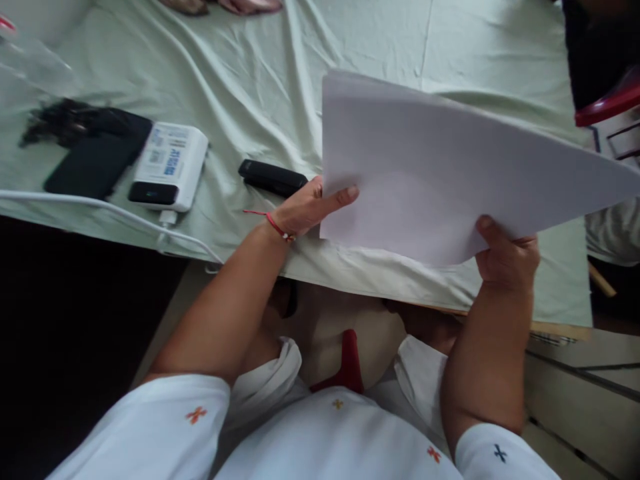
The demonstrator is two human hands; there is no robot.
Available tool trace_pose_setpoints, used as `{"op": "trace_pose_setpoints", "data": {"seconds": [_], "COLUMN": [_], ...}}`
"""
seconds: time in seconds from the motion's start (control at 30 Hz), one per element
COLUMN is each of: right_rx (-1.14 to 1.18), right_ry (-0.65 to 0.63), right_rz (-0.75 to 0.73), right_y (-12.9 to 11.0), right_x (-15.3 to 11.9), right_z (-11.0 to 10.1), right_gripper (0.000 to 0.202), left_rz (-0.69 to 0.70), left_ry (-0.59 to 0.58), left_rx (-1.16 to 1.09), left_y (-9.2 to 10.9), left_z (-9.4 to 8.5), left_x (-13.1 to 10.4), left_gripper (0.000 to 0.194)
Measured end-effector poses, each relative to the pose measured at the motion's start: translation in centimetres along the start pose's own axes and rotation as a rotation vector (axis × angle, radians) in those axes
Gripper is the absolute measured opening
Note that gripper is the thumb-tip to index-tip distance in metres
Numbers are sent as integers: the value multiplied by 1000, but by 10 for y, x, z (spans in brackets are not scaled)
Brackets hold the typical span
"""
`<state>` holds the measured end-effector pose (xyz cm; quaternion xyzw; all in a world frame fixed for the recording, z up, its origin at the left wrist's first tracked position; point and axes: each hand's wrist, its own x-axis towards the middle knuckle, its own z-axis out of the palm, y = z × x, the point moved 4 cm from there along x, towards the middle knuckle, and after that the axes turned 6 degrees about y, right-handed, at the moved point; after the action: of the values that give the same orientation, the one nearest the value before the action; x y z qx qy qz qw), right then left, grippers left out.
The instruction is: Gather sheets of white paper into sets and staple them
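White paper (425, 160) is held up over the tabletop (565, 331), on which a creased, pale green cloth (250, 80) is spread. At its left edge the paper is pinched by the left hand (306, 208), with the thumb laid on the face; its near edge is gripped by the right hand (513, 257), also with the thumb on top. Whether a single sheet or several are held cannot be told for certain. The cloth behind the paper is hidden.

Just beside the left hand a black stapler-like object (270, 175) is seen, its right end covered by that hand. A red bracelet (281, 228) is worn on the left wrist. Farther left, a white power bank (173, 157) is placed with a plug (168, 217) set into its near end, and a white cable (110, 208) is trailed along the tabletop's near edge. Beside the power bank a dark flat item (83, 163) and a dark tangle (50, 123) are blurred. A clear plastic object (37, 63) is cut off at the far left, as is a red-rimmed container (610, 103) at the right, beyond the cloth. Below that container a wooden stick (603, 279) is partly seen.
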<state>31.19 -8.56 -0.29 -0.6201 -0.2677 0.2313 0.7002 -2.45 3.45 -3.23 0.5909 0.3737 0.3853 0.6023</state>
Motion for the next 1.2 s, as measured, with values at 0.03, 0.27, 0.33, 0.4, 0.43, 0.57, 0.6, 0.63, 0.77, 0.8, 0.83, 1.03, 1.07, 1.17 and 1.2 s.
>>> {"op": "trace_pose_setpoints", "data": {"seconds": [0.03, 0.27, 0.33, 0.4, 0.43, 0.57, 0.6, 0.63, 0.77, 0.8, 0.83, 1.03, 1.07, 1.17, 1.2], "right_rx": [9, -54, -137, -134, -109, -44, -44, -42, -34, -39, -50, -108, -109, -89, -83], "right_ry": [-4, -65, -90, -79, -66, -52, -51, -49, -74, -99, -124, -217, -208, -141, -116], "right_rz": [-14, -25, -4, 4, 8, 37, 43, 45, 76, 97, 121, 256, 264, 219, 188], "right_y": [-1, -2, -1, 0, 0, 3, 4, 5, 5, 5, 4, 6, 6, 6, 5], "right_x": [0, -5, -7, -7, -7, -6, -6, -6, -6, -6, -6, -9, -10, -10, -9], "right_z": [1, 2, 1, 0, -1, 2, 2, 2, -2, -4, -6, -9, -8, -5, -5], "right_gripper": [50, 50, 52, 56, 58, 58, 58, 57, 52, 51, 50, 49, 49, 52, 53], "left_rz": [-1, 46, 19, 17, 28, 72, 63, 43, -79, -104, -123, -168, -162, -98, -54], "left_ry": [-25, 18, 10, -4, -5, 31, 46, 60, 117, 128, 135, 137, 128, 98, 89], "left_rx": [-53, 40, 114, 126, 114, 111, 103, 82, -22, -45, -67, -169, -170, -140, -120], "left_y": [1, 12, 10, 8, 7, 5, 4, 2, -2, -3, -3, 0, 0, 5, 8], "left_z": [2, -4, -5, -4, -3, 4, 5, 6, 4, 3, 2, 5, 6, 7, 7], "left_x": [-1, -5, -4, -3, -2, 1, 2, 2, 1, 0, 0, -1, -1, -2, -3], "left_gripper": [47, 48, 53, 54, 53, 45, 45, 44, 49, 50, 50, 46, 47, 48, 46]}}
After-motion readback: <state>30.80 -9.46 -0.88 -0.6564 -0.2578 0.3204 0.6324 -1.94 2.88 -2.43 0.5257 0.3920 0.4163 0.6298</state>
